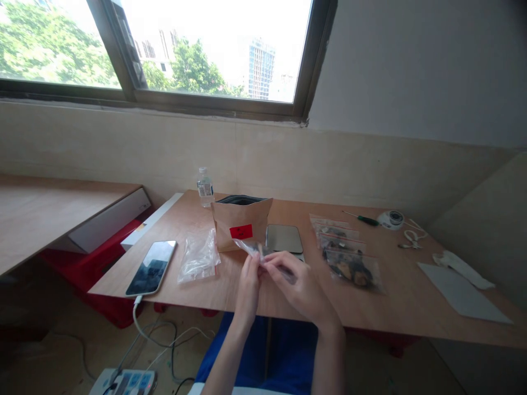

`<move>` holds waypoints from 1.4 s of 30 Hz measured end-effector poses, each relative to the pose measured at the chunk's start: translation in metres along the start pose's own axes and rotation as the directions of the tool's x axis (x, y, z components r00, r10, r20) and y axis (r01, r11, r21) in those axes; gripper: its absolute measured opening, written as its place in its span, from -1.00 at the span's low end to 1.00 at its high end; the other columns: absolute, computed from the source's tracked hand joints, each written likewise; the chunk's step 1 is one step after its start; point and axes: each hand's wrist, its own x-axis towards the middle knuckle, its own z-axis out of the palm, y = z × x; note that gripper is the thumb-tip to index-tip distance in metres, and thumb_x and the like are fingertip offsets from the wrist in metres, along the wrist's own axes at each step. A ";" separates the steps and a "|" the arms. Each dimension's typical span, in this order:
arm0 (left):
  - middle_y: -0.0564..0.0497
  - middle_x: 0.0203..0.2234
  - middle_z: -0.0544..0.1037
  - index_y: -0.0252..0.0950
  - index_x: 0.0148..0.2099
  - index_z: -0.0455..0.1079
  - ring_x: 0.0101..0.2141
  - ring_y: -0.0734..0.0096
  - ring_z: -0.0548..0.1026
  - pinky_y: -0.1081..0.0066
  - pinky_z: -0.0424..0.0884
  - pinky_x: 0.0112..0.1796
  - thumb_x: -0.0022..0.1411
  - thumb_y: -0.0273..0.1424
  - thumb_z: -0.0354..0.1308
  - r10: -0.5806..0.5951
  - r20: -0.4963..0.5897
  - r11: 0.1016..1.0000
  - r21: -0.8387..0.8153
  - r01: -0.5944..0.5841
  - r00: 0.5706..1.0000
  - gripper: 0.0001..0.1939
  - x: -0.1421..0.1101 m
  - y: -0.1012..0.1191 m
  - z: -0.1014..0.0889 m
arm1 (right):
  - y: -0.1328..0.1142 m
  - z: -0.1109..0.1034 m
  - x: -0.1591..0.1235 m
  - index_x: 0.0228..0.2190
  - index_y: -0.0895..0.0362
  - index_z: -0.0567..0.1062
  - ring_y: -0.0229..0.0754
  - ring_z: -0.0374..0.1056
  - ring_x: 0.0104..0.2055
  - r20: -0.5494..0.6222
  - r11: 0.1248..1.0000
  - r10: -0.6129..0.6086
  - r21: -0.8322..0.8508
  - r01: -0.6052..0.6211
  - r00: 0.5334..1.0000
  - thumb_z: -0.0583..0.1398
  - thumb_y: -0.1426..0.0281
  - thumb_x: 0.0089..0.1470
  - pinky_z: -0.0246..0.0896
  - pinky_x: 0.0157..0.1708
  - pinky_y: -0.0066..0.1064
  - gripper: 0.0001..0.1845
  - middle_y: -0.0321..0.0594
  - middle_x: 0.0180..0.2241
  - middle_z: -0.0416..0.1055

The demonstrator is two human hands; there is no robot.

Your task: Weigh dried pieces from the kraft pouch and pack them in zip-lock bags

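Between my hands is a clear plastic bag (246,245), held over the table's front part. My left hand (249,277) pinches its edge from the left, and my right hand (291,280) pinches it close by, fingertips nearly touching. Part of the bag is hidden behind my fingers, and its contents are hard to make out. Just behind stands a brown paper pouch (224,224) with a red label, its top gaping. A flat scale (285,238) lies right of the pouch, partly covered by my right hand. Left of the pouch rest more clear bags (197,258).
Several zip bags with dark pieces (354,270) lie to the right. Beyond them are a green screwdriver (368,220), a white dome camera (393,219) and white sheet (463,293). A phone (152,269) charges at the left edge; a water bottle (205,189) stands at the back.
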 end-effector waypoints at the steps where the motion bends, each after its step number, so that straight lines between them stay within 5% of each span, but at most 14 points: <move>1: -0.04 -0.39 0.50 -0.34 -0.30 0.36 -0.31 0.30 0.48 0.32 0.41 -0.24 0.08 -0.13 0.12 0.005 -0.015 1.000 0.016 -0.005 1.000 -0.66 0.000 0.000 -0.002 | 0.001 0.000 0.000 -0.32 0.08 0.50 -0.18 0.38 -0.13 0.003 1.000 0.006 -0.001 -0.006 1.000 0.08 0.29 0.16 0.30 -0.15 -0.41 -0.78 -0.20 -0.18 0.45; 9: -0.05 -0.36 0.52 -0.30 -0.31 0.42 -0.30 0.31 0.48 0.38 0.41 -0.25 0.14 -0.18 0.08 0.138 0.015 0.961 0.239 -0.137 0.990 -0.72 -0.001 0.002 -0.011 | 0.015 0.006 0.002 -0.29 0.05 0.45 -0.18 0.40 -0.18 -0.052 0.995 0.072 -0.067 -0.075 0.996 0.14 0.31 0.11 0.29 -0.15 -0.37 -0.87 -0.28 -0.25 0.47; 16: -0.02 -0.47 0.52 -0.27 -0.37 0.44 -0.38 0.29 0.48 0.42 0.36 -0.33 0.15 -0.21 0.10 0.251 0.100 0.827 0.495 -0.267 0.963 -0.76 0.005 0.006 -0.020 | 0.024 0.013 0.010 -0.38 0.03 0.45 -0.11 0.37 -0.17 -0.143 0.970 0.002 -0.239 -0.036 0.990 0.17 0.28 0.09 0.22 -0.11 -0.26 -0.90 -0.30 -0.32 0.48; 30: 0.06 -0.58 0.43 -0.30 -0.46 0.33 -0.49 0.43 0.40 0.49 0.30 -0.43 0.21 -0.19 0.02 0.273 0.169 0.748 0.582 -0.319 0.947 -0.69 0.012 0.011 -0.031 | 0.035 0.023 0.017 -0.49 0.08 0.50 -0.19 0.40 -0.33 -0.088 0.975 -0.012 -0.224 -0.008 0.996 0.09 0.30 0.15 0.22 -0.28 -0.43 -0.74 -0.30 -0.45 0.50; 36: 0.05 -0.56 0.45 -0.31 -0.44 0.33 -0.49 0.46 0.38 0.53 0.25 -0.45 0.22 -0.24 0.01 0.299 0.229 0.673 0.637 -0.375 0.926 -0.71 0.011 0.010 -0.029 | 0.041 0.025 0.018 -0.48 0.12 0.47 -0.21 0.40 -0.41 -0.197 0.992 0.003 -0.122 -0.028 0.980 0.10 0.32 0.11 0.24 -0.36 -0.46 -0.78 -0.28 -0.49 0.49; 39: 0.07 -0.57 0.41 -0.31 -0.48 0.29 -0.51 0.51 0.33 0.56 0.19 -0.48 0.24 -0.26 0.00 0.301 0.302 0.611 0.667 -0.426 0.904 -0.70 0.005 0.014 -0.023 | 0.051 0.022 0.020 -0.48 0.14 0.44 -0.19 0.40 -0.43 -0.386 0.993 0.028 -0.093 -0.069 0.922 0.11 0.27 0.09 0.25 -0.39 -0.43 -0.77 -0.24 -0.51 0.47; 42: 0.08 -0.58 0.37 -0.32 -0.49 0.29 -0.52 0.53 0.30 0.57 0.15 -0.52 0.25 -0.25 -0.02 0.189 0.446 0.590 0.661 -0.464 0.875 -0.68 -0.002 0.020 -0.020 | 0.061 0.007 0.019 -0.44 0.15 0.41 -0.17 0.41 -0.43 -0.670 0.991 0.098 -0.003 -0.134 0.736 0.12 0.21 0.08 0.28 -0.37 -0.39 -0.74 -0.19 -0.48 0.48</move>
